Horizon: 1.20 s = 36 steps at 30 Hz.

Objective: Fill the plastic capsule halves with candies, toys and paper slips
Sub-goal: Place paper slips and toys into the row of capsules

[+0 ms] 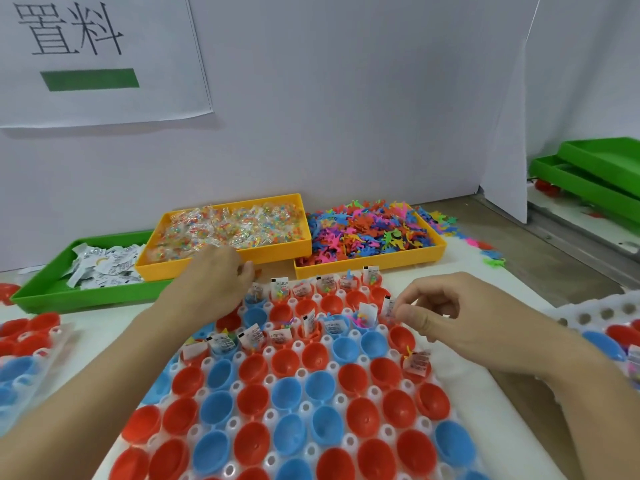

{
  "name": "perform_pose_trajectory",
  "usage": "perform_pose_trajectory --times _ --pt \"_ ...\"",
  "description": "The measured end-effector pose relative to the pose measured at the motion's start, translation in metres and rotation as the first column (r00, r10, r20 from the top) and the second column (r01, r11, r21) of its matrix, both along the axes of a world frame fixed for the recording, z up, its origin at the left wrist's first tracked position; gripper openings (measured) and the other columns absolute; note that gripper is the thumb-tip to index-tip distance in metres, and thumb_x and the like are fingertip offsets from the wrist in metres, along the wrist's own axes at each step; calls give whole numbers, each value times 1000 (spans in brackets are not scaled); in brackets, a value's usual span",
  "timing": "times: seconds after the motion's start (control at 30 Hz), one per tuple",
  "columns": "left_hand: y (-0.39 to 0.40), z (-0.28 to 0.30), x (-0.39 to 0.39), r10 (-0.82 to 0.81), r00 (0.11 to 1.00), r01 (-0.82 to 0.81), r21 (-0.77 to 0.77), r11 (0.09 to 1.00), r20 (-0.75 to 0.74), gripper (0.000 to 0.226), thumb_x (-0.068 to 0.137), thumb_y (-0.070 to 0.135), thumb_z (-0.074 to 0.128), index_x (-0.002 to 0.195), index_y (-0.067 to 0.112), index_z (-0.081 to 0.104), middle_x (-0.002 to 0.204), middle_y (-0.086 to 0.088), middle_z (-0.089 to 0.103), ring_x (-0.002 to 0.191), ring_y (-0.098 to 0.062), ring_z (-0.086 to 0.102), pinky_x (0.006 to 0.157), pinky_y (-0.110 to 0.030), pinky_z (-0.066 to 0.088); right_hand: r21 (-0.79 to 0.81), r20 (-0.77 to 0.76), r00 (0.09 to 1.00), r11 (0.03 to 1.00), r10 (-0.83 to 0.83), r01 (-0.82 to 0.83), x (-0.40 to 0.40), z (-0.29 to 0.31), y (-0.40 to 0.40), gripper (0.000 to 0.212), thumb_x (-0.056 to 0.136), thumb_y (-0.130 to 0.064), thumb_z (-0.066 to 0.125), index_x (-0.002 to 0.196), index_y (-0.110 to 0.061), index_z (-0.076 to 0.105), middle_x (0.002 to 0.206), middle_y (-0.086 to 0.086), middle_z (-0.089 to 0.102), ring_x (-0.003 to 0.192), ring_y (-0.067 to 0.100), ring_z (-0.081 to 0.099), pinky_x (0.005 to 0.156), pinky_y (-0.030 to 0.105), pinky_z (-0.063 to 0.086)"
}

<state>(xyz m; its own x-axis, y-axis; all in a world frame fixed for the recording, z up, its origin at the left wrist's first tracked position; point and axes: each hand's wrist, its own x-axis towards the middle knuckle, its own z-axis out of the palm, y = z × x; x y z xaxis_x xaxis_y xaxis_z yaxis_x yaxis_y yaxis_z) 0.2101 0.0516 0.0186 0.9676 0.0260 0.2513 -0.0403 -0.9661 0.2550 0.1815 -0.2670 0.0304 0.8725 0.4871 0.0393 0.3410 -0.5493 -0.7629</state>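
— So, what sits far left on the bench?

— Loose red and blue capsule halves, then a green tray of paper slips.

— And next along?

— An orange tray of bagged candies. The left hand hovers at its front edge, over the far left corner of the white holder tray; its grip is curled, but I cannot tell whether it holds anything.

— The holder itself?

— Red and blue capsule halves stand in its holes. Several in the far rows carry slips, candy and toys; the near rows are bare cups.

— Further right?

— A second orange tray heaped with coloured toys. The right hand is over the holder's right side, thumb and fingers narrowed in a pinch on a small clear packet. Beyond it lies another holder, and green trays are stacked far right.
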Motion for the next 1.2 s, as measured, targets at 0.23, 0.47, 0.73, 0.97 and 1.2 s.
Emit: perform_pose_trajectory --times 0.23,0.47,0.73,0.97,1.2 --pt "8 0 0 -40 996 38 -19 999 -85 27 91 3 49 79 14 71 64 4 62 51 -15 57 44 -14 39 2 -1 1000 1000 -3 3 0 -2 3 42 72 -75 54 89 -40 71 83 -1 74 68 13 64 79 45 55" --pt "11 5 12 -98 945 88 -46 995 -313 40 92 -1 39 113 15 68 110 -2 67 94 -15 61 72 -21 46 0 -23 1000 1000 -13 13 0 -2 4 45 73 -74 55 93 -38 72 85 1 74 72 19 65 80 48 55" --pt "10 6 13 -87 921 80 -34 996 -380 48 96 1 37 121 25 70 117 11 66 60 -5 59 51 -15 44 -3 -37 999 999 -33 33 1 -2 4 43 72 -74 55 93 -40 71 79 -2 73 68 13 65 80 44 56" --pt "-5 10 24 8 874 26 63 998 -485 27 89 -3 36 87 13 58 80 -8 57 58 -19 42 56 -30 40 -19 -46 998 999 -36 35 0 0 4 46 71 -73 54 94 -37 72 79 0 73 67 11 65 80 43 56" --pt "1 14 22 19 863 23 77 997 -505 26 90 -1 36 79 6 58 104 -20 70 60 -19 45 60 -29 42 -3 -61 997 999 -52 52 -1 1 3 47 69 -73 54 92 -36 72 78 1 73 65 10 64 79 42 56"
